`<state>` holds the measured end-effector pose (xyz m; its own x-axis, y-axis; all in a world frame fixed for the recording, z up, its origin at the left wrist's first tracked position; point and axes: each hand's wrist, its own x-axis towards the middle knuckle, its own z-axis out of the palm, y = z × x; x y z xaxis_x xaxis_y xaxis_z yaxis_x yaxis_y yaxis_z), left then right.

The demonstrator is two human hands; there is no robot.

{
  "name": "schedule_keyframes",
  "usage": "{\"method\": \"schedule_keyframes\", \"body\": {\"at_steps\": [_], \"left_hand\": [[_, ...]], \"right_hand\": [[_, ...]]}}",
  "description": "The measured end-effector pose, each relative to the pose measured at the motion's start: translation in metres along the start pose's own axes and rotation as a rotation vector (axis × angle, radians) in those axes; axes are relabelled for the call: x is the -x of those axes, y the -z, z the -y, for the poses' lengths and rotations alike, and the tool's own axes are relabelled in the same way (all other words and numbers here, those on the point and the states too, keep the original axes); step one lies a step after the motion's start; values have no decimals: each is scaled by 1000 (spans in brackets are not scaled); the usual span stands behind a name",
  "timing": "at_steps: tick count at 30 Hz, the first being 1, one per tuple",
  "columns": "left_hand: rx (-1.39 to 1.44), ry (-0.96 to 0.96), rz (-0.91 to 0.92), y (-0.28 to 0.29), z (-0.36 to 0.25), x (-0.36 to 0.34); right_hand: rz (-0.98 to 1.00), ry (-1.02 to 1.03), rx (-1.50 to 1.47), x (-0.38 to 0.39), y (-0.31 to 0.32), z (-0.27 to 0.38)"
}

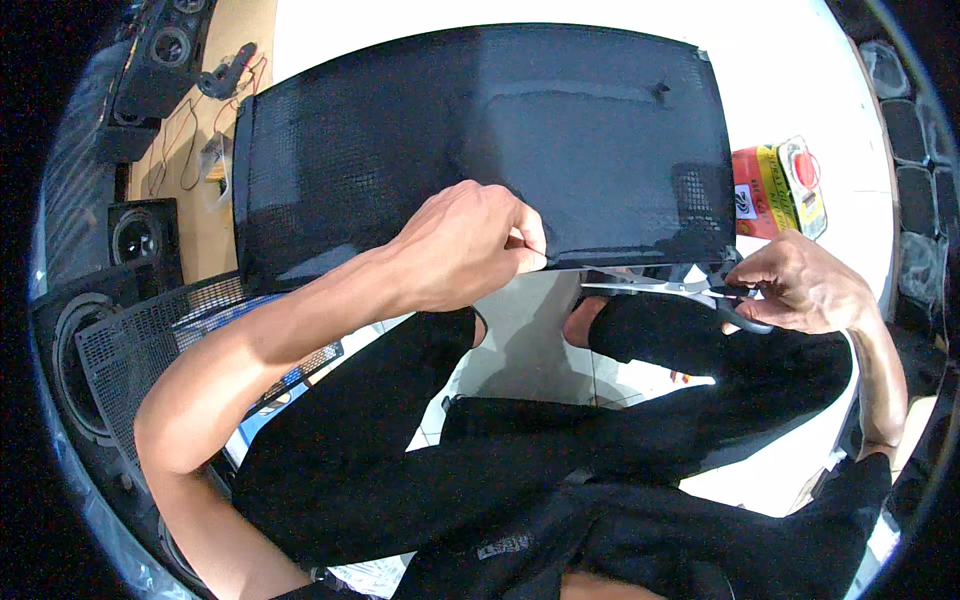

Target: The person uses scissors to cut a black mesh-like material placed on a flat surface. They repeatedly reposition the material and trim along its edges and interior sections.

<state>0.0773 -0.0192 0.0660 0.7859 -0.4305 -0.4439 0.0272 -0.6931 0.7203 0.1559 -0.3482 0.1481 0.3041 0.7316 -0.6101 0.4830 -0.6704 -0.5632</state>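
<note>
Across my knees and the floor ahead lies a wide black panel [590, 150], covered in dark fabric with a mesh pattern showing through in places. My left hand [475, 240] pinches the fabric at the panel's near edge, thumb and fingertips together. In my right hand [800, 285] is a pair of scissors [660, 284] with dark handles. The scissors' blades point left along the near edge and stand apart a little, just below the fabric. Whether fabric lies between the blades I cannot tell.
A red and yellow can [770, 190] with a red cap stands right of the panel. At the left are a black perforated grille [130, 345], speakers [140, 235] and a wooden board [195, 140] with thin wires. Clear-wrapped dark items [912, 190] line the far right.
</note>
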Motion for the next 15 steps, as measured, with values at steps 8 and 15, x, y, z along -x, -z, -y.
{"method": "schedule_keyframes", "body": {"at_steps": [8,15], "left_hand": [[-64,1,-24,2,-1,-2],[-109,12,-77,-1,-2,0]], "right_hand": [[81,90,19,-24,12,-11],[194,61,64,-40,23,-5]]}}
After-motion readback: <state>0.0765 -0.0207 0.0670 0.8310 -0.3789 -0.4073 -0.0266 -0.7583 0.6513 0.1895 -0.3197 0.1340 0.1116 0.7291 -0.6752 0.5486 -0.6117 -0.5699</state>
